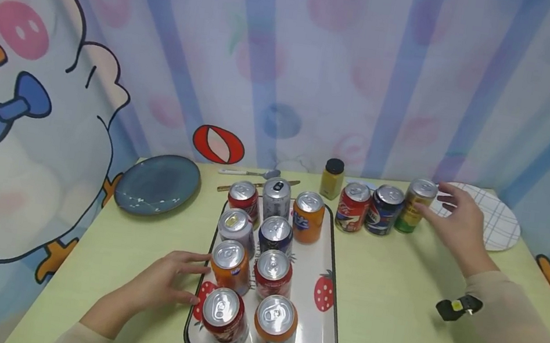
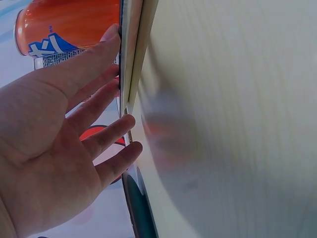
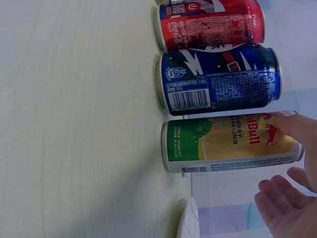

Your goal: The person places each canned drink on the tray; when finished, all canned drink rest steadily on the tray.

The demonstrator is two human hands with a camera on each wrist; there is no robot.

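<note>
My right hand [image 1: 463, 224] is at the gold-and-green Red Bull can [image 3: 233, 143], which stands upright at the right end of a short row. Its thumb lies against the upper part of the can, while the other fingers are spread apart from the can's side. Beside that can stand a blue Pepsi can [image 1: 384, 210] and a red Coca-Cola can [image 1: 352, 207]. My left hand [image 1: 162, 279] holds nothing; its fingers reach toward the left rim of the strawberry-print tray [image 1: 306, 340], near an orange soda can [image 1: 231, 268].
Several more cans, in rough columns, stand on the tray. A dark blue plate [image 1: 157, 185] lies at the left, a checked white plate [image 1: 502, 227] at the right. Behind the tray are a black-capped jar [image 1: 332, 179], a spoon [image 1: 248, 173] and a knife [image 1: 225, 188]. A curtain backs the table.
</note>
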